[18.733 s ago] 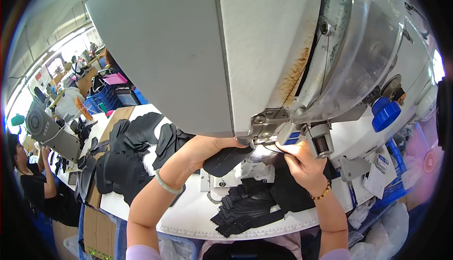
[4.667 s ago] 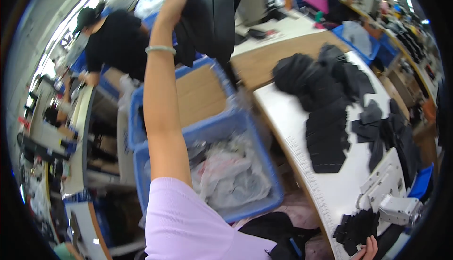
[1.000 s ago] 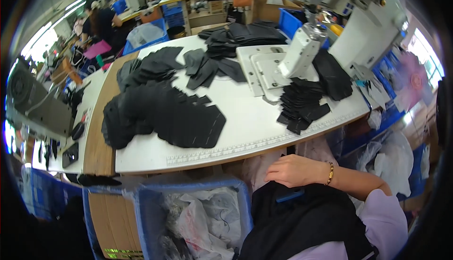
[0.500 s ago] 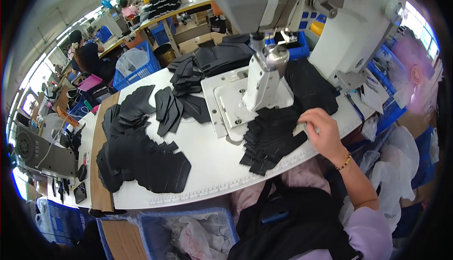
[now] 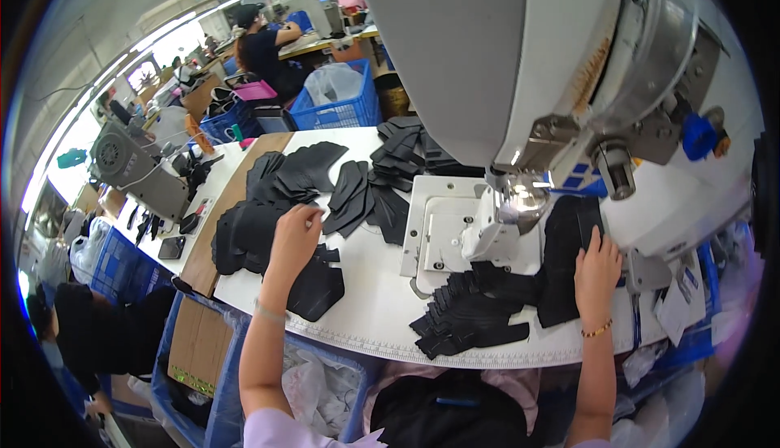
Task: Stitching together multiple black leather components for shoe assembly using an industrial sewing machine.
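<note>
Over the left pile of flat black cut pieces [image 5: 248, 237], my left hand [image 5: 297, 241] is raised with its fingers curled into a pinch. Whether anything is between those fingertips I cannot make out. My right hand [image 5: 597, 273] rests on a stack of black pieces [image 5: 561, 265] right of the sewing machine's post [image 5: 487, 233], its fingers stretched out and slightly apart. Between the hands, a fanned row of black pieces [image 5: 463, 306] lies in front of the machine bed [image 5: 439, 237]. More black pieces [image 5: 349, 200] are spread left of the bed.
The grey-white machine head [image 5: 455, 50] hangs over the white table [image 5: 378, 285], whose front edge carries a ruler strip [image 5: 366, 342]. Lined blue bins [image 5: 357, 399] stand below. A blue crate [image 5: 357, 103] is beyond the table. Other people work at the far left and nearby.
My left hand has come into view over the left pile. My right hand has moved from the fanned row to the right stack. The view has turned left.
</note>
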`<action>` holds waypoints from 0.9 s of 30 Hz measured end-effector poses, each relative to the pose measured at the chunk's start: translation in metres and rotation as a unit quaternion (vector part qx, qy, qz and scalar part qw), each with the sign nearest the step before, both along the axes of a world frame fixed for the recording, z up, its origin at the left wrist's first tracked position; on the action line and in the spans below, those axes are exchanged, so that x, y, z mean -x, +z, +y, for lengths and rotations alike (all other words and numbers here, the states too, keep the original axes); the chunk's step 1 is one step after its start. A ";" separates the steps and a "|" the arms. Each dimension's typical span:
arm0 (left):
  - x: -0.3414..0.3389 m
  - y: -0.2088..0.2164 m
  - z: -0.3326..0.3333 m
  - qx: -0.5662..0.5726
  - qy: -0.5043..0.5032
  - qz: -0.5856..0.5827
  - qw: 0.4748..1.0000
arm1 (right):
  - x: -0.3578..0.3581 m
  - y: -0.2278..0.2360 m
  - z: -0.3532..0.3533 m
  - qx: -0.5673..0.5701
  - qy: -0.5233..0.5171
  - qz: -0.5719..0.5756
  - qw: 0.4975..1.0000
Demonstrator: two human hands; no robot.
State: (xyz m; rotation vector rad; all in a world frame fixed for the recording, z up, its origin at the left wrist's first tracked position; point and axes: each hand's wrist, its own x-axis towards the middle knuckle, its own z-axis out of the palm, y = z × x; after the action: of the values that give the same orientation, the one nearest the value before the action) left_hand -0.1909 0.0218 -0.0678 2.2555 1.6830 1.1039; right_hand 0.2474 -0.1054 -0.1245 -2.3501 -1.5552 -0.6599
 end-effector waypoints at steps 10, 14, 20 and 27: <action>0.034 -0.059 0.213 -0.026 0.093 0.201 0.975 | 0.000 -0.008 0.006 0.007 -0.021 -0.015 1.000; 0.032 -0.077 0.224 0.033 0.140 0.269 0.952 | 0.010 0.009 0.001 0.002 -0.014 0.032 0.999; 0.030 -0.077 0.224 -0.031 0.180 0.293 0.938 | -0.005 0.009 0.014 -0.109 0.014 0.228 0.968; 0.018 -0.072 0.205 -0.072 0.201 0.352 0.911 | -0.016 0.071 0.009 -0.290 0.121 0.395 0.863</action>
State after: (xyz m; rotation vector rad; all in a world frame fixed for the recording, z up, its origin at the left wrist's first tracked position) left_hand -0.2087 0.2267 -0.1401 2.6762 2.4907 0.4665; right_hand 0.2638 -0.0963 -0.0534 -1.6023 -1.0367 -0.0397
